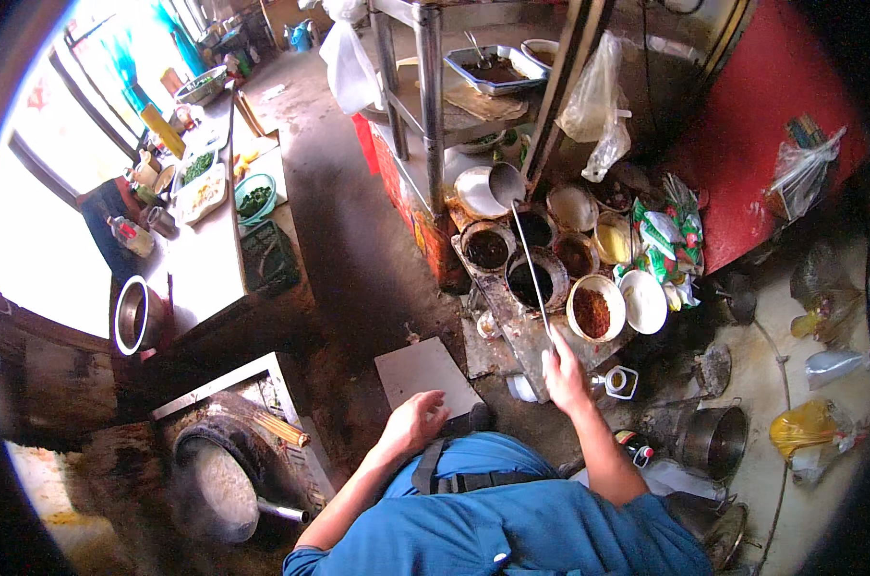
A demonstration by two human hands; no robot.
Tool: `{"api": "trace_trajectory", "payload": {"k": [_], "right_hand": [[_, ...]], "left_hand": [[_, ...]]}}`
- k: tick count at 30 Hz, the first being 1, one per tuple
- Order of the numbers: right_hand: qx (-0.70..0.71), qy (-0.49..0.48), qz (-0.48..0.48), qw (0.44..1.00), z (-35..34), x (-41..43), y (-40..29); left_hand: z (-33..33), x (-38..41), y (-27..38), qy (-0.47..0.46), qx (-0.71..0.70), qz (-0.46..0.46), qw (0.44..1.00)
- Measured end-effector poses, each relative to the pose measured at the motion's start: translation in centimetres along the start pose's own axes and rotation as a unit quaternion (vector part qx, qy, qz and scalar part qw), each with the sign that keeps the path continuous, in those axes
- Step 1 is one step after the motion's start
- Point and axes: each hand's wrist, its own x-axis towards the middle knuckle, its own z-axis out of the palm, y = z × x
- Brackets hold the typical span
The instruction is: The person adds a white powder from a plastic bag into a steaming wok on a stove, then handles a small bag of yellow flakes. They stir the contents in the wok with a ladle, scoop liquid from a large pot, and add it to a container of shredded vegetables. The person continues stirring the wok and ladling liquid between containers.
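Note:
My right hand (567,376) is closed round the handle of a long metal ladle (507,184). The ladle's bowl is over the far left of the seasoning bowls, next to a white bowl (474,191); whether it touches anything I cannot tell. Below its handle stand a bowl of dark liquid (532,284) and another dark one (486,248). A white bowl of red chili seasoning (592,314) and a bowl of white powder (644,301) are nearest on the right. My left hand (415,421) holds nothing, its fingers loosely bent in front of my waist.
At lower left, a wok (222,482) with steaming pale contents sits on a stove, chopsticks (280,428) beside it. A long counter (208,266) at left bears trays of food and a metal pot. A steel shelf post (429,108) rises behind the seasonings. Pots and bags lie at right.

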Motion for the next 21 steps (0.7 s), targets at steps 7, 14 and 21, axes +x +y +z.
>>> {"api": "trace_trajectory", "payload": {"k": [7, 14, 21], "right_hand": [[-0.106, -0.026, 0.021, 0.994, -1.5, 7.8, -1.2], [0.216, -0.08, 0.135, 0.964, -0.2, 8.7, 0.2], [0.374, -0.088, 0.136, 0.913, -3.3, 6.0, -0.6]], "left_hand": [[1.0, -2.3, 1.6, 0.027, 0.05, -0.041, 0.998], [1.1, -5.1, -0.1, 0.088, -0.001, -0.154, 0.984], [0.7, -3.5, 0.3, 0.088, 0.068, -0.093, 0.989]]}}
